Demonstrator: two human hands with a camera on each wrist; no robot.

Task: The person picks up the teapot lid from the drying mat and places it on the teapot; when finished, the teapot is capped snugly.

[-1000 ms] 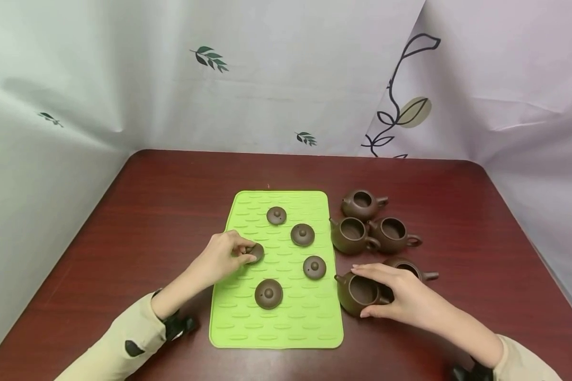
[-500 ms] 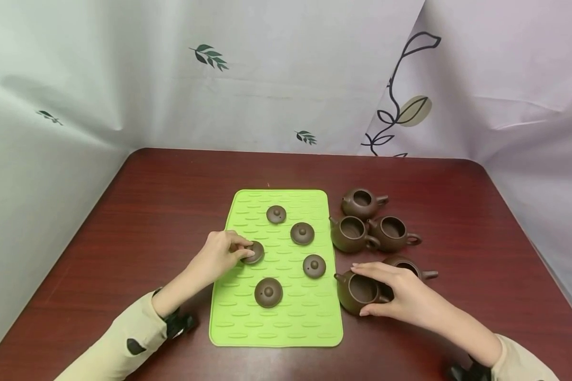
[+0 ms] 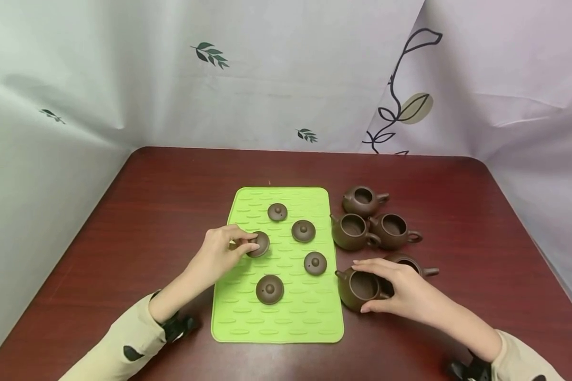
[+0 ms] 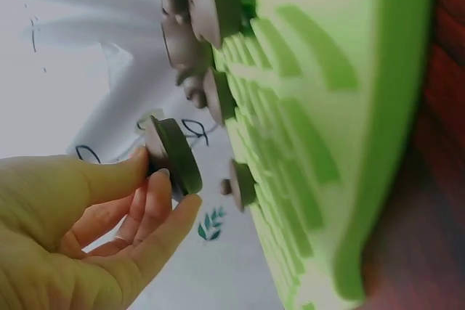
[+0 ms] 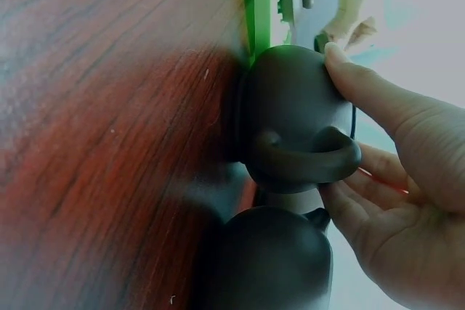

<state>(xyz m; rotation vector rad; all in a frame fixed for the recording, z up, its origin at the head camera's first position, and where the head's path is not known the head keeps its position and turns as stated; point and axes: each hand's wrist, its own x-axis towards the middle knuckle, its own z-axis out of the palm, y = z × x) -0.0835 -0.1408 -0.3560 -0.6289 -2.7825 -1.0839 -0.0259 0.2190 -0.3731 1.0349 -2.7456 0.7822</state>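
A pale, leaf-printed cloth [image 3: 262, 100] hangs beyond a dark red bench [image 3: 171, 185]; on the bench lies a green ribbed mat [image 3: 276, 332]; a person's right hand [image 3: 402, 291], at the mat's right side, has its grip around the near teapot [image 3: 347, 294], thumb near and fingers far; the left hand [image 3: 219, 251], above the mat's left part, has its grip pinched on a small brown lid [image 3: 262, 244], tilted and clear of the mat; four other uncovered teapots [image 3: 349, 239] stand to the far side and right of the held pot; four knobbed lids [image 3: 269, 289] rest on the mat, knobs up; the pinched lid sits left of the near teapot and slightly farther back, with mat lids between; the pot's long axis runs left to right, spout toward the mat, handle beneath the right hand, the nearer of the two.
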